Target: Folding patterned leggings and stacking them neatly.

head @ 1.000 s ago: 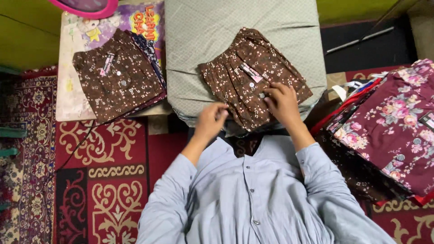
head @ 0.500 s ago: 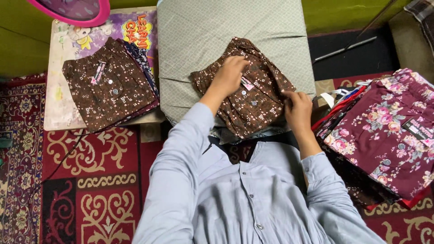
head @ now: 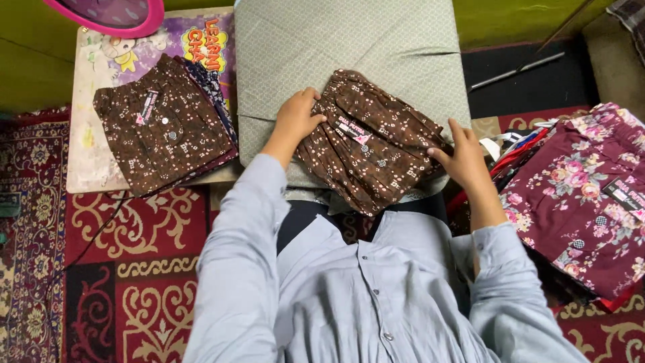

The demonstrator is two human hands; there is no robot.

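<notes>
Pink-rimmed round object (head: 111,15) up-left of the left hand (head: 293,121): cut off by top edge, kind unclear. Maroon floral garment pile (head: 581,195) right of the right hand (head: 463,158): cropped at right edge, lower layers hidden. Brown folded garment (head: 373,144) between the hands: near edge hidden behind shirt. Left hand fingertips tucked under it. Tag print too small.
</notes>
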